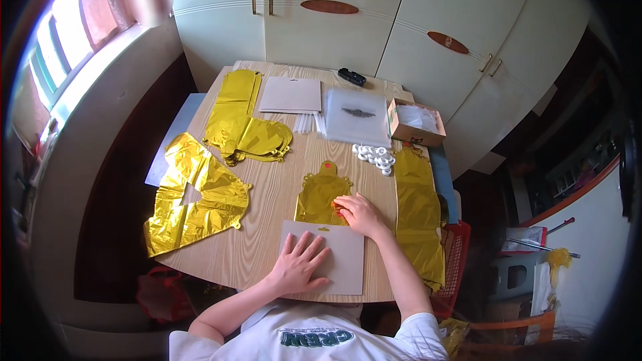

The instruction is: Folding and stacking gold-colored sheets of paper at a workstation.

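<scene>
Flat on a grey cardboard sheet (346, 264) at the table's near edge lies my left hand (299, 266), open with its fingers spread. A folded gold foil balloon (317, 194) extends beyond the sheet's far edge, with a small red spot near its top tab. My right hand (359, 214) is at the foil's right side, its fingers bent together and closed on it. An orange-red patch shows by those fingertips; whether it is a separate thing or a reflection I cannot tell.
More gold foil balloons lie at the left (204, 194), far left (231, 110) and right (416, 214). Farther back are cardboard sheets (291, 95), clear plastic bags (358, 127), white rings (374, 158), an open box (428, 135) and a black object (352, 77).
</scene>
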A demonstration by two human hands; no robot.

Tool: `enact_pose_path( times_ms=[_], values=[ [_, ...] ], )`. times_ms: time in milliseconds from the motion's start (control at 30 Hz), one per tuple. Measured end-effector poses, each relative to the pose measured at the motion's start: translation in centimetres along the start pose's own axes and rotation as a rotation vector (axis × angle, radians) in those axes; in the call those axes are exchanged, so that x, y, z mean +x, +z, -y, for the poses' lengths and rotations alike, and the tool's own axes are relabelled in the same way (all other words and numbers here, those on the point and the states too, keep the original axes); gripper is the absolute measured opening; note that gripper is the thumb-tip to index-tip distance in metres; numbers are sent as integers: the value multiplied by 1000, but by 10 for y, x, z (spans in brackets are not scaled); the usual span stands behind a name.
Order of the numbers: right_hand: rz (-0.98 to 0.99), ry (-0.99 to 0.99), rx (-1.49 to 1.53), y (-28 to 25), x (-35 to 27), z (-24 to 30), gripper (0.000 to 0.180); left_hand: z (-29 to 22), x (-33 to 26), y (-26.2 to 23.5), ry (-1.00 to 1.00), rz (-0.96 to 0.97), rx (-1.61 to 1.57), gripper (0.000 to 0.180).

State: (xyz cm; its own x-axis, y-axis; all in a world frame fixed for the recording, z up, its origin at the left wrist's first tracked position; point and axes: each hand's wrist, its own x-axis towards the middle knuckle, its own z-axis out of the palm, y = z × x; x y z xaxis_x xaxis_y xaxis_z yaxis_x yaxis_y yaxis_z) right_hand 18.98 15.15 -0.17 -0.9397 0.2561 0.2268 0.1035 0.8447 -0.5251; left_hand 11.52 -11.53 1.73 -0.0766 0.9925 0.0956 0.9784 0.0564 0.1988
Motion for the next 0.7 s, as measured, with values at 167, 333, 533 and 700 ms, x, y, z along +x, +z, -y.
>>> enact_pose_path(
  times_ms=[167,333,533,700],
  values=[
    [-11,-4,-14,0,-1,3,32,5,8,0,-7,-2,4,78],
    [10,7,6,0,-3,2,34,8,13,-1,-11,0,6,78],
    [39,-3,11,-1,0,0,35,10,15,1,-13,-2,4,77],
    [-184,188,236,8,16,-16,39,10,15,1,-12,3,2,78]
  ],
)
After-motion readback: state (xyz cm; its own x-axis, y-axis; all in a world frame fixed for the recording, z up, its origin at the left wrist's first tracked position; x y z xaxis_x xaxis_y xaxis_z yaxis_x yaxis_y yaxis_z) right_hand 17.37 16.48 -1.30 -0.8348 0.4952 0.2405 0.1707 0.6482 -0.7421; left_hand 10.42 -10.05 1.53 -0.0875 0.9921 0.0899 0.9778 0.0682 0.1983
